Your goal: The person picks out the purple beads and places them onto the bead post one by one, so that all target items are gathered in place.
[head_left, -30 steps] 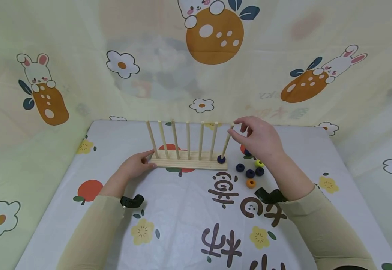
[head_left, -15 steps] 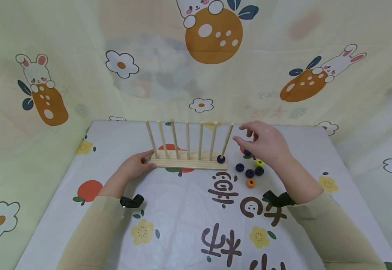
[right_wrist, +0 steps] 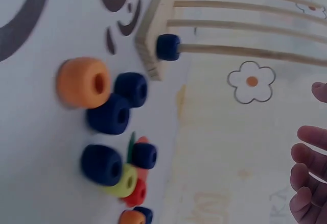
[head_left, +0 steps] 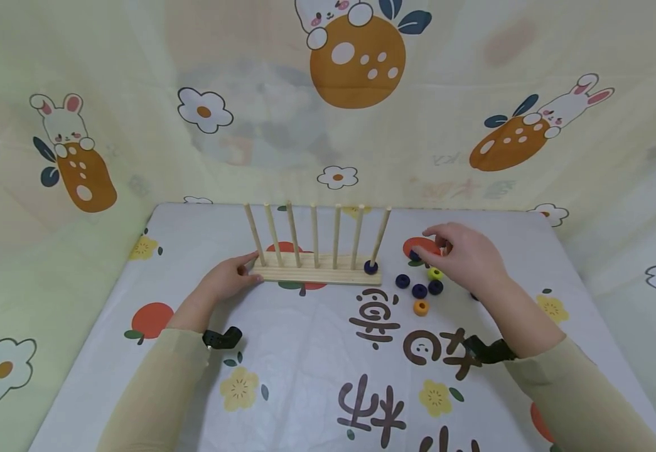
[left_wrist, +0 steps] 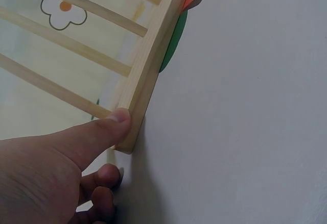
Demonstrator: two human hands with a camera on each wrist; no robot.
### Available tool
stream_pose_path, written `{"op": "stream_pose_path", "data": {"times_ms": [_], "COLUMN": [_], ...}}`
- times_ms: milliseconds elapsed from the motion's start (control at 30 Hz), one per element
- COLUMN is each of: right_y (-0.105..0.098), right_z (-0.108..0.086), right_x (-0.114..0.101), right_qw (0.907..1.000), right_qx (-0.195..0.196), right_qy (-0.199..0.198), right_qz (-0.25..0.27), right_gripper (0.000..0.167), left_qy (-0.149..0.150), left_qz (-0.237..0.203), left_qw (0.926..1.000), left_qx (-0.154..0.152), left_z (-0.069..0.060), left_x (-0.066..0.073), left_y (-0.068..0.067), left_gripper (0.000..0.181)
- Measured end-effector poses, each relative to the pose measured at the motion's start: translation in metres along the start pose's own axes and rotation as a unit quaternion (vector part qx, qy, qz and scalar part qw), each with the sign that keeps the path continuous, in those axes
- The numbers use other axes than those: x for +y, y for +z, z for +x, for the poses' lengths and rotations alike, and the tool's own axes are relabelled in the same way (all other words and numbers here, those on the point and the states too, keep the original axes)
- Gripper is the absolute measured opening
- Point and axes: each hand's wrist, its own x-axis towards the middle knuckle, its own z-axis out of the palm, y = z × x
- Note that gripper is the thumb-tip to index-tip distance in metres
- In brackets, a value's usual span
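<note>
A wooden peg rack (head_left: 316,275) with several upright rods stands on the table. My left hand (head_left: 226,278) grips its left end; in the left wrist view the thumb (left_wrist: 120,117) presses on the base. One dark blue bead (head_left: 371,267) sits at the bottom of the rightmost rod. My right hand (head_left: 469,254) is held above the loose beads right of the rack, fingers loosely bent with nothing between them. Under and beside it lie several dark blue beads (head_left: 402,280), a yellow bead (head_left: 434,274) and an orange bead (head_left: 420,307). The right wrist view also shows a red bead (right_wrist: 135,193).
A white printed cloth (head_left: 294,376) covers the table. Behind it rises a pale curtain (head_left: 271,144) with rabbit and flower prints. A second orange bead (right_wrist: 132,217) shows at the bottom edge of the right wrist view.
My right hand has moved away from the top of the rightmost rod, rightward and down over the loose beads. The left hand and rack have stayed in place.
</note>
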Motion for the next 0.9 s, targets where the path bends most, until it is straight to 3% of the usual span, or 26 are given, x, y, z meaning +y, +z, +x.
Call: {"op": "stream_pose_path", "data": {"times_ms": [533,900], "right_y": [0.02,0.028], "right_z": [-0.028,-0.05], "right_x": [0.058,0.092], "right_qw": [0.996,0.9937], "right_qx": [-0.062,-0.07], "right_qy": [0.05,0.072], "right_qz": [-0.041,-0.05], "right_gripper": [0.052,0.051], "left_qy": [-0.005,-0.006], "left_qz": [0.001,0.002], "left_qw": [1.0,1.0], "left_qx": [0.002,0.001], "left_z": [0.002,0.003], "left_x": [-0.001,-0.001], "left_y": [0.002,0.002], "left_gripper": [0.072,0.072]}}
